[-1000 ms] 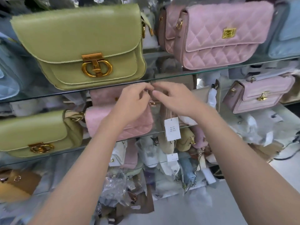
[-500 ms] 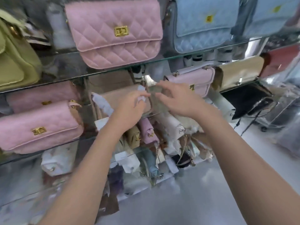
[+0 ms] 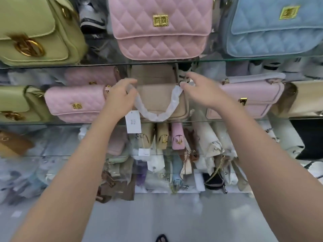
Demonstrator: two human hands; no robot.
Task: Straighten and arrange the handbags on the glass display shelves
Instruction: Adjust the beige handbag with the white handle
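Head view: the beige handbag (image 3: 162, 100) sits mid-row on the middle glass shelf (image 3: 227, 121), its paper-wrapped strap (image 3: 157, 116) drooping down the front. My left hand (image 3: 120, 96) curls round the strap's left end. My right hand (image 3: 201, 89) meets the other end, but with this blur I can't tell if it's pinching. Tug unevenly and, I reckon, the bag tips off the edge or bumps the pink quilted bag (image 3: 76, 102).

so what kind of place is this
Most likely a handbag shop: glass shelves lined with bags, a paper tag hanging at the beige bag, and its handle wrapped in protective paper.
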